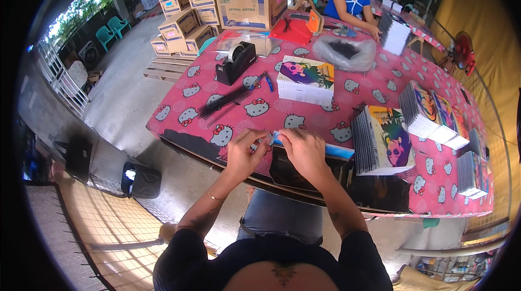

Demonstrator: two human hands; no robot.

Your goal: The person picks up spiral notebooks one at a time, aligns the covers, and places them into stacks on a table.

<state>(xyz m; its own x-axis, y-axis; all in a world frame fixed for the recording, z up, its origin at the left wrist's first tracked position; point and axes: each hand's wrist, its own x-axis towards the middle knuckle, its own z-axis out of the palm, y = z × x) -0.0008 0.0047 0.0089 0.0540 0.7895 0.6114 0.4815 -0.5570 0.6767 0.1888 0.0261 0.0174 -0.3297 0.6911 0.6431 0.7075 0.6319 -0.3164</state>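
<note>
At the near edge of the table my left hand (247, 153) is closed in a pinch; what its fingers hold is too small to make out. Beside it my right hand (305, 152) is closed on a flat thing with a blue edge (340, 151), which sticks out past the right of that hand. A bit of the same blue shows between the two hands. Beyond my hands lie a bundle of black spiral coils (228, 101) and blue-handled pliers (268, 81). A stack of colourful notebooks (306, 82) stands farther back, and a spiral-bound stack (384, 141) is right of my right hand.
A black tape dispenser (236, 64) stands at the back left. Behind it are cardboard boxes (251, 3). A plastic bag (345, 53) holds black coils. More notebook stacks (426, 111) line the right side. Across the table a person in blue (347, 6) touches a notebook stack (395, 33).
</note>
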